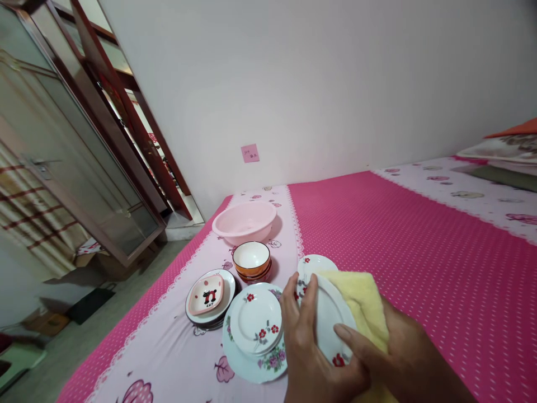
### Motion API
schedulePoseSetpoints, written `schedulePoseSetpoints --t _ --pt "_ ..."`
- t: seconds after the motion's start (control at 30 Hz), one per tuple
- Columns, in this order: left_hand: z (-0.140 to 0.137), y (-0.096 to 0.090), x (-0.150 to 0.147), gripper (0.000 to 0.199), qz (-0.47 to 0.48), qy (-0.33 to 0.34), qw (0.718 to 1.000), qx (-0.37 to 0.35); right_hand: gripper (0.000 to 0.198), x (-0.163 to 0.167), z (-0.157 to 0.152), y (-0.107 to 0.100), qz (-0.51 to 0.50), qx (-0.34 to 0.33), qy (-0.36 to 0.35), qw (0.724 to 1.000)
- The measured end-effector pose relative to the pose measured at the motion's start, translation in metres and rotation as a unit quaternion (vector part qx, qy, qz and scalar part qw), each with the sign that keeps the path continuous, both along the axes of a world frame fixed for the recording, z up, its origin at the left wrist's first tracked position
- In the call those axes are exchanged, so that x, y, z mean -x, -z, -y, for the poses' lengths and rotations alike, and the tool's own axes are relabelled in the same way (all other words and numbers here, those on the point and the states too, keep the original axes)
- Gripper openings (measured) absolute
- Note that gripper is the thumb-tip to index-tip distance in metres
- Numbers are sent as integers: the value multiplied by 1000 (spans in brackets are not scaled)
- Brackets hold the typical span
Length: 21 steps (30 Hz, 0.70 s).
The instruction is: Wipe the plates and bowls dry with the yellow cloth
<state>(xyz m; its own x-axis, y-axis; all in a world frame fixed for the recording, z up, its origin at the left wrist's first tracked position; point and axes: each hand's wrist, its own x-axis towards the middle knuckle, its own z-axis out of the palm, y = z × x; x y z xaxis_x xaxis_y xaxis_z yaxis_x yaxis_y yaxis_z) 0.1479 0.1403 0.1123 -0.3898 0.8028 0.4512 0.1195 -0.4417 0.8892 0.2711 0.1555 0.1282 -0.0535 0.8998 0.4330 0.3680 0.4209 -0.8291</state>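
Between my hands is a white plate (329,316) with red flowers, tilted up over the bed. My left hand (308,341) grips it from the left side. My right hand (390,347) is at the plate's right side, a yellow cloth (364,302) bunched in it against the plate's back and edge, its thumb on the plate's face. Another flowered plate (314,262) shows partly behind the held one. Left of my hands, small white plates (255,319) with red flowers sit on a larger plate (241,366) with purple flowers.
Dark-rimmed plates (229,288) carry a square cat dish (205,295) at the left. Behind stand stacked orange bowls (251,260) and a pink basin (245,221). The bed (419,235) meets a white wall; its left edge drops to the floor. Pillows (503,151) lie far right.
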Motion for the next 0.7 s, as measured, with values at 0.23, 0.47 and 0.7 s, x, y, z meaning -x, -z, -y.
schedulePoseSetpoints --t 0.23,0.47,0.7 --pt "-3 -5 3 86 59 0 998 2 63 -10 -11 2 -123 162 -51 978" --pt "-6 -4 23 42 185 113 965 149 68 -12 -13 -5 -294 242 -14 925" --pt "-4 2 15 47 217 194 945 150 65 -5 -19 5 -345 247 -2 905"
